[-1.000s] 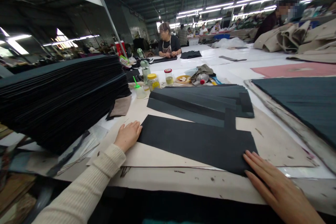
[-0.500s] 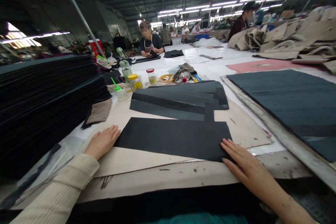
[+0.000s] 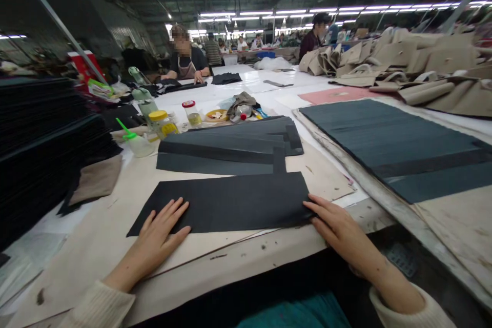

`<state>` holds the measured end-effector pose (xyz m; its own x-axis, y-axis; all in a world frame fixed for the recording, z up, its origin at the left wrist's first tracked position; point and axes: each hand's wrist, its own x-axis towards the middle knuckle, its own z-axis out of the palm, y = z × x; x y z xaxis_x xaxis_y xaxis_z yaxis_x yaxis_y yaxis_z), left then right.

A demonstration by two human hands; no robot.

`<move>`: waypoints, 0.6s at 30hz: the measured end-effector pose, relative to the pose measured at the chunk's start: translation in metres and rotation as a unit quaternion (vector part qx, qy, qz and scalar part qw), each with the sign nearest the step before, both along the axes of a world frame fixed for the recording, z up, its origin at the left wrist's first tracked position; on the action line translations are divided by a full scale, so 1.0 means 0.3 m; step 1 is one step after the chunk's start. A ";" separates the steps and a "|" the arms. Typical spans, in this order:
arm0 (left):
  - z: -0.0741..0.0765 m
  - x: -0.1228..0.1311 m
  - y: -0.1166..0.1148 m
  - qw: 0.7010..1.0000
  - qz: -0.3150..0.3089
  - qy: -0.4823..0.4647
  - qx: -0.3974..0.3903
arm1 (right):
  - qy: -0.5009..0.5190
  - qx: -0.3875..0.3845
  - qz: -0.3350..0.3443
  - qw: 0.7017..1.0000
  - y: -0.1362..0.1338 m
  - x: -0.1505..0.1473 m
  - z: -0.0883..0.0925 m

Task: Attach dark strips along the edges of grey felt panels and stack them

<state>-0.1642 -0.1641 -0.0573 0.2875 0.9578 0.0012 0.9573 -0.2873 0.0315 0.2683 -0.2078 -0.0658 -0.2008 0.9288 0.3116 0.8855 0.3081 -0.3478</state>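
Note:
A flat black fabric panel (image 3: 234,202) lies on pale sheets at the front of the table. My left hand (image 3: 161,233) rests on the panel's left part, palm down with its fingers spread. At the panel's right end is my right hand (image 3: 338,223), fingers stretched out and their tips touching the edge. Just behind the panel lie overlapping grey-blue pieces with black strips (image 3: 223,151), fanned out in a pile.
Tall dark fabric stacks (image 3: 49,159) stand on the left. A green-tipped squeeze bottle (image 3: 137,143), a yellow-lidded jar (image 3: 163,124) and a red-lidded jar (image 3: 191,114) stand behind. Grey-blue sheets (image 3: 384,138) lie right; a co-worker (image 3: 186,61) is across the table.
My left hand has moved from beside the panel's left edge onto its surface. My right hand stays at the right edge. The view has turned to the right.

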 end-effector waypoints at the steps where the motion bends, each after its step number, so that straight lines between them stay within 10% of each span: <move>1: 0.005 -0.005 0.001 1.000 -0.004 -0.001 -0.004 | 0.016 0.004 0.001 1.000 0.008 0.002 0.006; 12: 0.014 -0.078 -0.008 0.990 -0.061 -0.126 0.016 | 0.224 0.134 0.005 0.965 -0.065 -0.074 0.225; 18: 0.235 -0.181 -0.021 0.956 0.121 -0.264 0.051 | 0.312 0.150 -0.128 0.930 -0.045 -0.030 0.331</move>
